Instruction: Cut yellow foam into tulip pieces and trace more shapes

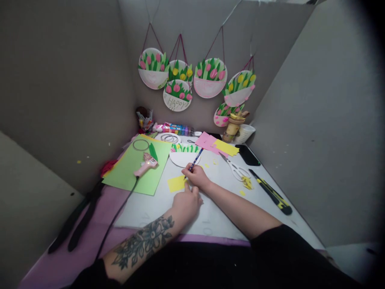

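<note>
My right hand [197,176] is closed around a dark blue patterned pencil [197,159], its tip down at the right edge of a small yellow paper piece [176,184]. My left hand [186,201] lies just below, with the index finger stretched out toward the corner of that paper and the other fingers partly bent. Behind the hands sits a white paper-plate craft [182,159] with green leaves and small pink and yellow flowers. To the right lie white-handled scissors [237,170] and yellow scraps [247,183].
A pink glue gun [146,165] rests on green paper sheets [150,185], its cord running left. Pink paper [206,141], yellow paper [226,147], a black phone [248,155] and a utility knife [272,193] lie right. Finished plates [210,88] hang behind.
</note>
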Demonstrator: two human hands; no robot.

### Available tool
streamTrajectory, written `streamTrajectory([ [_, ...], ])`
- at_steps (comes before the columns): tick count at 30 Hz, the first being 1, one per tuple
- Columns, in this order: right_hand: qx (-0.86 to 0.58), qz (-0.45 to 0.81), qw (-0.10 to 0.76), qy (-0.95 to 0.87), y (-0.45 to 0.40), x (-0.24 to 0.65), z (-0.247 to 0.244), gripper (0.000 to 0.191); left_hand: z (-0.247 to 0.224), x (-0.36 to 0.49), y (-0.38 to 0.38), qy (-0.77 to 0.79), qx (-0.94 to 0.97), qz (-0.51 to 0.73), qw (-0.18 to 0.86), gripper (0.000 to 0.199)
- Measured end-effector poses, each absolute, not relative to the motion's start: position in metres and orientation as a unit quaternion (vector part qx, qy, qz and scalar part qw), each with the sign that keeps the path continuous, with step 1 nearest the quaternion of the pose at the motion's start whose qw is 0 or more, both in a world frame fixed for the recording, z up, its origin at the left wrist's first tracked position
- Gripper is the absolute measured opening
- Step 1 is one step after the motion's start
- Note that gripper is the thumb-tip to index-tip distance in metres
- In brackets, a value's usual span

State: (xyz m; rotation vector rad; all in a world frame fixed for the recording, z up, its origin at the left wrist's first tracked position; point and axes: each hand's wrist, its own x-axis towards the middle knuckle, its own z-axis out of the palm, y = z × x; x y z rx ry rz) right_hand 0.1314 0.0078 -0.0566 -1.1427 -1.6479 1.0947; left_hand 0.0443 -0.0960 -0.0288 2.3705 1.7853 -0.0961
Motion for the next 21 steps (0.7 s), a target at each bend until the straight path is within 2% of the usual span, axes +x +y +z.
streamTrajectory([
  [21,-0.463,0.43,0.361,-0.686,0.0106,0.1324,-0.0656,0.018,-0.0275,0.0447,-0.0955,0.594,0.8,-0.028,0.08,0.035],
])
